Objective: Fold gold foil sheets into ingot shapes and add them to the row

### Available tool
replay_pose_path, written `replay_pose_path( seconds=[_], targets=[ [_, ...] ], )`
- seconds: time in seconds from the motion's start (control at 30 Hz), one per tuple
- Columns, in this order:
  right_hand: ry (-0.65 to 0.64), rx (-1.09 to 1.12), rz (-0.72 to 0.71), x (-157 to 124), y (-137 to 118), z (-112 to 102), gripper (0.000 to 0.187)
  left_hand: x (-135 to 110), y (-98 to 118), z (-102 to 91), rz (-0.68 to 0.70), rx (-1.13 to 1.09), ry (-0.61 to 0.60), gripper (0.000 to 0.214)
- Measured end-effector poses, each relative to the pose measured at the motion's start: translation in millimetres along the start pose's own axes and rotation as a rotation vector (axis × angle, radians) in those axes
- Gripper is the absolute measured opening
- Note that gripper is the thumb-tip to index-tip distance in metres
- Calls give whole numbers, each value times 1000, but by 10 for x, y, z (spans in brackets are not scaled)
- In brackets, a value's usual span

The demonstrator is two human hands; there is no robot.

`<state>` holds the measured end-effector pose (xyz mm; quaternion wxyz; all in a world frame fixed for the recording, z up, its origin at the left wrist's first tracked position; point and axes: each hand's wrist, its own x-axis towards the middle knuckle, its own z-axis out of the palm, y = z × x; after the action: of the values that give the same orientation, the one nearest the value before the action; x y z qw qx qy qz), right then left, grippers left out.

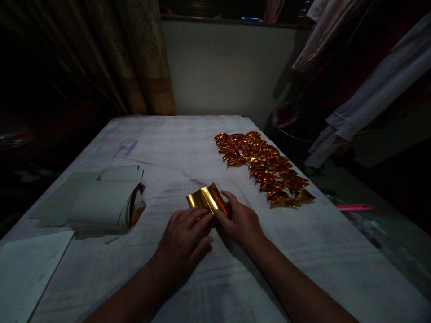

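A small sheet of gold foil paper (pixel 207 198), partly folded, lies on the white cloth-covered table (pixel 175 148). My left hand (pixel 183 240) rests flat with its fingertips pressing the foil's near edge. My right hand (pixel 240 220) pinches the foil's right side between thumb and fingers. To the right, several folded gold foil pieces (pixel 266 168) lie in a long heap.
A stack of sheets, white side up with gold showing at the edges (pixel 104 202), lies at the left. A white paper (pixel 23 269) sits at the near left corner. Curtains hang behind, clothes hang at the right, and a pink object (pixel 355 207) lies beyond the table's right edge.
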<state>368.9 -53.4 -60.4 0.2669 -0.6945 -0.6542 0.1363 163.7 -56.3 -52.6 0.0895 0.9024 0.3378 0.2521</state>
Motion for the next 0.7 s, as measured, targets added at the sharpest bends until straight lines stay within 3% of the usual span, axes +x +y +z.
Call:
replay_pose_path(
  seconds=[0.1,0.27,0.43,0.53,0.63,0.7],
  targets=[
    [-42,12,-39,-1,33,-26,51,-4,1,25,-5,11,-22,46],
    [-60,268,-191,35,162,-35,45,26,-2,16,29,37,-42,41],
    [-185,367,-264,46,203,-80,43,56,-33,31,44,111,39,30],
    [-252,394,-302,23,176,-127,50,63,-101,30,57,151,104,24],
    [-278,375,-350,-9,154,-129,65,64,-156,2,48,149,104,24],
    [-253,325,-361,-24,153,-92,64,62,-164,-20,27,131,85,26]
  ],
)
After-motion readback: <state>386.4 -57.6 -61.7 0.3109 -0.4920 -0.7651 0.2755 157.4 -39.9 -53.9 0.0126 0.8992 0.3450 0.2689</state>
